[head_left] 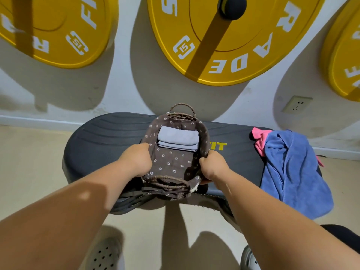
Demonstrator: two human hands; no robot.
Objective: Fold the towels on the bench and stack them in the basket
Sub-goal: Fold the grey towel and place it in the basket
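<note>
Grip looked firm: left hand (136,160) and right hand (213,166) clasped opposite walls of the flower-lined brown wicker basket (167,183), which held one folded grey towel (178,140), at the near edge of the black table (109,137). Tugged closer, it could tip off. Crumpled blue towel (292,172) lay to the right.

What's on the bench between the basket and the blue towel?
Head view: only bare bench with yellow lettering between basket and blue towel; a pink towel pokes from under its far corner.

The basket (171,184) is rough woven wicker, lined with matt flower-print cloth. The blue towel (292,172) looks soft and fleecy, while the bench (109,137) is matt, ribbed dark plastic.
</note>
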